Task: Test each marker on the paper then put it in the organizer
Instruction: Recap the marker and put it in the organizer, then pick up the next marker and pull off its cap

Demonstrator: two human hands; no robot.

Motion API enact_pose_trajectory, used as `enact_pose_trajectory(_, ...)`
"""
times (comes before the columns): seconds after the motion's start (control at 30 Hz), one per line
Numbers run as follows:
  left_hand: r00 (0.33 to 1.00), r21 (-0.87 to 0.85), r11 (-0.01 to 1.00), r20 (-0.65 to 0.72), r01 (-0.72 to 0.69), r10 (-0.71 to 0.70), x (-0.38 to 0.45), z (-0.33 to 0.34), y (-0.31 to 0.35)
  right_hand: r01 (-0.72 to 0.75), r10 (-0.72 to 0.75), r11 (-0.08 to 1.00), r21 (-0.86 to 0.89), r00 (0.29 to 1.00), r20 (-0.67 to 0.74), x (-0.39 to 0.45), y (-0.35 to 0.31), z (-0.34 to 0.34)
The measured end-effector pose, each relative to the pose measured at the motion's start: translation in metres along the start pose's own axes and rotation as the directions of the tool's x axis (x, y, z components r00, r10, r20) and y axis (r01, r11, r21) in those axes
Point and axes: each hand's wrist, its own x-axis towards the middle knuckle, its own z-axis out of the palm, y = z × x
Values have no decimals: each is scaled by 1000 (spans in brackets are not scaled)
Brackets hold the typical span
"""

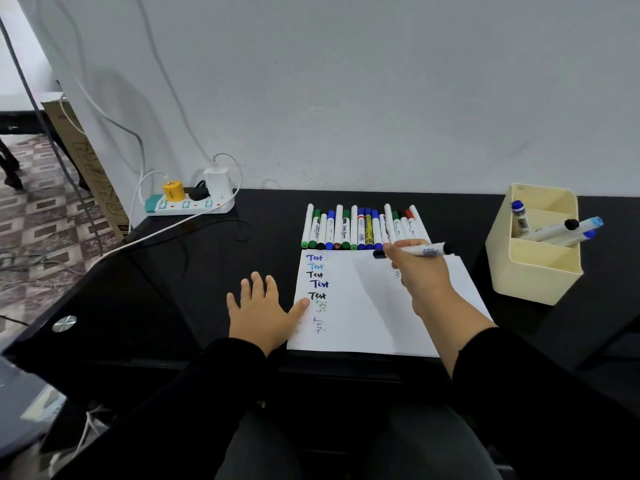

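Observation:
A white paper (367,306) lies on the black desk, with "Test" written several times down its left side. Behind it lies a row of several markers (360,226), side by side. My right hand (414,268) grips a black-capped marker (427,251), held sideways above the paper's top edge. My left hand (263,310) rests flat on the desk, fingers spread, thumb on the paper's left edge. A cream organizer (533,268) stands at the right with several markers (561,228) leaning in it.
A white power strip (188,204) with plugs and cables sits at the back left of the desk (156,289). A cardboard box (86,161) leans against the wall beyond the left edge. The wall stands right behind the marker row.

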Motion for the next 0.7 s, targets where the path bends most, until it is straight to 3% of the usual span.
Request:
enact_pose_trajectory(0.2, 1000, 19, 1000, -19, 5, -4, 0, 3, 0, 244, -282, 942, -232, 948, -146, 4, 7, -14)
enact_pose_trajectory(0.3, 1000, 25, 1000, -24, 4, -3, 0, 4, 0, 260, -346, 916, -306, 897, -274, 10, 2, -21)
enact_pose_trajectory(0.53, 1000, 34, 999, -24, 4, -3, -1, 3, 1, 175, -333, 927, -332, 792, -512, 32, -19, -46)
enact_pose_trajectory(0.7, 1000, 32, 999, -21, 6, -5, 0, 2, 1, 34, -218, 951, -307, 780, -587, 56, -23, -55)
